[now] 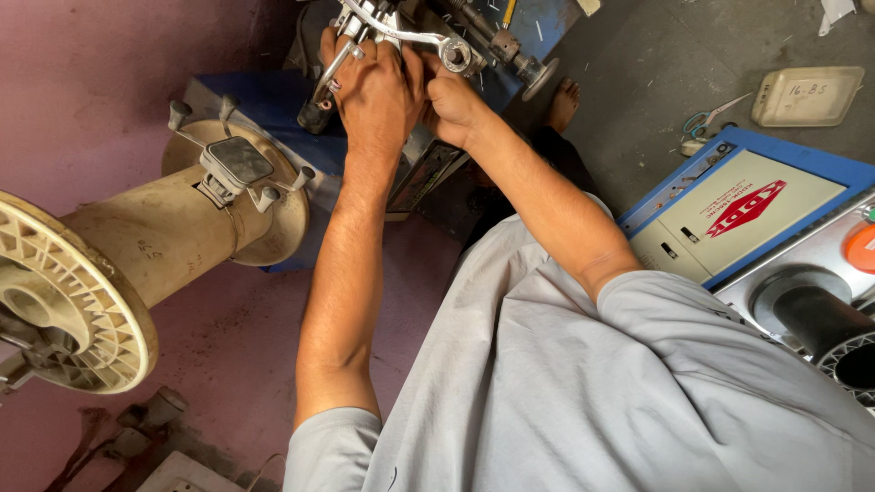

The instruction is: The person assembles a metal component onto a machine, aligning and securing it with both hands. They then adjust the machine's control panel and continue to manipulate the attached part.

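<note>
1. Grey shirt cloth [565,401] fills the bottom of the view, nearest the camera, with both bare arms reaching up and away from it.
2. At the top, the left hand [374,96] is wrapped over a shiny metal bracket [401,32] with bent arms and a round ring end [454,53]; its fingers are curled round the metal, so it is grasping.
3. Just beside it, touching, the right hand [453,105] is clenched with the thumb pressed up under the ring end; whether it grips a separate part I cannot tell.
4. That bracket sits at the top edge of the view, above a blue machine base [264,100] and next to a dark shaft with a disc [540,75].
5. It looks like rigid, polished steel: stiff, probably smooth and a bit slippery, and not fragile. Its thin arms look the natural place to hold, as the left hand does, with the ring end left free.
6. To the left, a big cream spool [137,246] lies on its side with a small clamp [239,169] on top, close to the left forearm.
7. To the right are a blue-edged control box [756,210], scissors [706,123] on the floor, and a pale plastic tray [807,96], all well apart from the hands.
8. A bare foot [563,102] rests just beyond the disc.
</note>
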